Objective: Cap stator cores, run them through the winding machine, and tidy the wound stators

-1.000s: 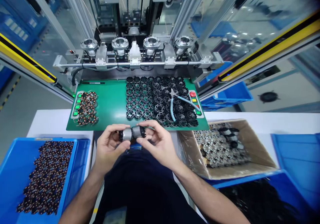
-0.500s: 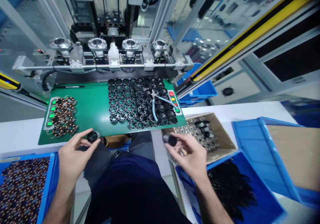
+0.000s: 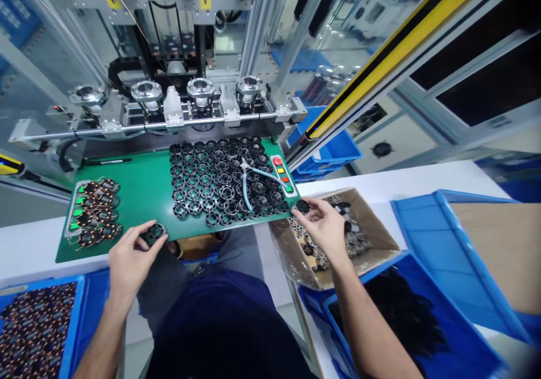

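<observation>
My left hand [image 3: 129, 258] pinches a small black ring part [image 3: 154, 231] at the near edge of the green mat [image 3: 143, 199]. My right hand [image 3: 324, 227] holds another black ring part [image 3: 302, 205] in its fingertips, over the far left corner of the cardboard box [image 3: 376, 227] of silver and black rings. Several black ring parts [image 3: 220, 179] lie in rows on the mat's right half, with blue-handled cutters [image 3: 253, 179] on top. Copper-wound coils [image 3: 95, 213] sit at the mat's left end.
A machine with a row of round metal fixtures [image 3: 169, 94] stands behind the mat. A blue bin of wound coils [image 3: 34, 325] is at lower left. Blue bins [image 3: 422, 322] with black parts sit at lower right. A button strip [image 3: 282, 173] is beside the cutters.
The two hands have separated, each taking one half of the joined piece. The left went to the mat's near edge; the right went up to the cardboard box. The camera turned right.
</observation>
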`<state>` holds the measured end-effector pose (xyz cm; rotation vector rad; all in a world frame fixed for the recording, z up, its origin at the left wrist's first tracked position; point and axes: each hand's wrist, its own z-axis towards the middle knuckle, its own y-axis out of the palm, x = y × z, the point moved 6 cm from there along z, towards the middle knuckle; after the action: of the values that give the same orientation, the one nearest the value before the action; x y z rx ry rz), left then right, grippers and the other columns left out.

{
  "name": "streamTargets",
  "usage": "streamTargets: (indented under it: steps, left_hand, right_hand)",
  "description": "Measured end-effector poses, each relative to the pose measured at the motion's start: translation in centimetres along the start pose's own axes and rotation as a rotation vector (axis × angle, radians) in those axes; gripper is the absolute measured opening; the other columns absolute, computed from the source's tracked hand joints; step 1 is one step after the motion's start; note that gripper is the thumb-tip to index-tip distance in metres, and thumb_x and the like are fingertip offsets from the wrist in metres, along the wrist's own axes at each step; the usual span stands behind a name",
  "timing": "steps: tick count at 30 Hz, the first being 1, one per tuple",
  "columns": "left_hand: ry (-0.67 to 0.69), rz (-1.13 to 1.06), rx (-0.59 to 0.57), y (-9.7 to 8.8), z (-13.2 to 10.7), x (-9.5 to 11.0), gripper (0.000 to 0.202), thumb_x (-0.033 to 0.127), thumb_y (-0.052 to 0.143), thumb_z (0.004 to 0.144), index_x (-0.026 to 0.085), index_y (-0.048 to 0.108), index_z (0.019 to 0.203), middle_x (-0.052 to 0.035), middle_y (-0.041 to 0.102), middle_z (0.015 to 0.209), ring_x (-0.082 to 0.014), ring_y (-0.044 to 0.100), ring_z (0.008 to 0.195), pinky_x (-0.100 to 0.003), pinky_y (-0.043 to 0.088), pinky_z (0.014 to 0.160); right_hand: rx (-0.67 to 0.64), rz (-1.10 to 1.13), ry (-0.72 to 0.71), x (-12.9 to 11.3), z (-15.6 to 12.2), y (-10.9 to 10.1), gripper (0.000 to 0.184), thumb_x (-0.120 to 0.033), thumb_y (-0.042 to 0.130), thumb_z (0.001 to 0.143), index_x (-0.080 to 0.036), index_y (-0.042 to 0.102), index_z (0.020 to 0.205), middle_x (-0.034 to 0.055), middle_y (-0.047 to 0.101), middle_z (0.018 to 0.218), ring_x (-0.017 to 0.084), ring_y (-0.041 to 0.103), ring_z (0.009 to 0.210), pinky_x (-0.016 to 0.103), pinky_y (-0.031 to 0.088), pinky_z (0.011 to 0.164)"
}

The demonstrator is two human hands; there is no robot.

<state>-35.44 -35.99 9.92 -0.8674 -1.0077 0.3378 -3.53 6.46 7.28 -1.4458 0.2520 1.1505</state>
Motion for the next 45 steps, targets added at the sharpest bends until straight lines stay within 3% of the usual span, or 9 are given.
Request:
streamTargets:
  steps: [4,9,16,24,29,33,36,40,45]
  left_hand:
    - [-0.115,-0.146,-0.082,0.7,-0.3,-0.6,0.054,0.066,0.089,0.091,0.026,0.083,0.126,-0.0039,0.083,0.105,-0.0248,0.080,0.091,-0.039,0.066,0.092]
    - [-0.183,-0.301,-0.106,0.1,0.1,0.1,0.061,0.064,0.082,0.097,0.027,0.069,0.143,-0.0111,0.077,0.145,-0.0294,0.082,0.123,-0.045,0.069,0.110]
    - [-0.110,-0.206,-0.033,-0.3,0.8,-0.1,0.057,0.058,0.087,0.097,0.028,0.072,0.143,-0.0101,0.084,0.134,-0.0328,0.083,0.124,-0.050,0.067,0.116]
    - [0.142,0.089,0.093,0.4,-0.9,1.3,0.035,0.047,0.086,0.104,0.034,0.085,0.137,-0.0075,0.081,0.109,-0.0330,0.074,0.105,-0.049,0.064,0.102]
    - [0.196,0.047,0.004,-0.2,0.1,2.2,0.034,0.055,0.084,0.103,0.034,0.087,0.129,-0.0053,0.079,0.105,-0.0297,0.074,0.093,-0.045,0.064,0.088]
    - [0.209,0.026,0.040,-3.5,7.7,7.7,0.046,0.065,0.083,0.099,0.037,0.086,0.135,-0.0014,0.083,0.109,-0.0253,0.071,0.079,-0.041,0.061,0.078]
    - [0.300,-0.020,0.032,-4.2,16.9,14.8,0.047,0.059,0.086,0.093,0.032,0.086,0.133,-0.0002,0.087,0.116,-0.0251,0.080,0.087,-0.040,0.064,0.087]
    - [0.394,0.021,-0.055,-0.6,29.1,22.5,0.048,0.037,0.091,0.085,0.021,0.086,0.130,-0.0069,0.089,0.117,-0.0265,0.081,0.099,-0.041,0.064,0.100]
    - [0.339,0.108,-0.128,5.8,37.7,24.4,0.051,0.028,0.098,0.077,0.019,0.086,0.126,-0.0098,0.088,0.118,-0.0267,0.080,0.099,-0.042,0.061,0.102]
  right_hand:
    - [0.015,0.005,-0.014,0.1,0.2,-0.5,0.060,-0.072,0.091,0.083,-0.021,0.082,0.112,0.0097,0.084,0.093,0.029,0.079,0.079,0.048,0.070,0.085]
    - [0.039,0.016,-0.049,-0.7,0.0,-1.3,0.056,-0.066,0.083,0.092,-0.022,0.079,0.126,0.0132,0.087,0.116,0.030,0.082,0.097,0.048,0.071,0.092]
    - [0.095,-0.035,-0.107,-1.5,-0.9,-1.7,0.053,-0.057,0.084,0.099,-0.021,0.082,0.137,0.0149,0.086,0.129,0.031,0.083,0.103,0.053,0.071,0.101]
    - [0.108,-0.117,-0.134,-0.7,-0.9,-0.1,0.050,-0.064,0.085,0.096,-0.021,0.087,0.121,0.0130,0.086,0.105,0.034,0.079,0.095,0.054,0.067,0.092]
    - [0.019,-0.089,-0.186,-3.3,1.8,-1.6,0.051,-0.069,0.085,0.094,-0.022,0.088,0.112,0.0072,0.082,0.085,0.029,0.075,0.073,0.047,0.065,0.074]
    - [0.049,-0.064,-0.365,-10.5,9.0,-4.0,0.043,-0.056,0.090,0.094,-0.024,0.087,0.123,0.0112,0.087,0.112,0.030,0.080,0.091,0.047,0.068,0.086]
    - [-0.041,-0.022,-0.554,-17.4,17.0,-2.5,0.037,-0.038,0.090,0.090,-0.022,0.084,0.122,0.0094,0.087,0.117,0.026,0.082,0.092,0.043,0.069,0.090]
    - [-0.173,-0.117,-0.606,-23.2,27.7,3.5,0.038,-0.022,0.086,0.088,-0.014,0.083,0.125,0.0106,0.087,0.122,0.025,0.082,0.098,0.046,0.067,0.105]
    - [-0.286,-0.287,-0.557,-24.7,35.2,9.6,0.045,-0.019,0.097,0.083,-0.009,0.086,0.125,0.0152,0.087,0.125,0.034,0.081,0.118,0.055,0.063,0.117]
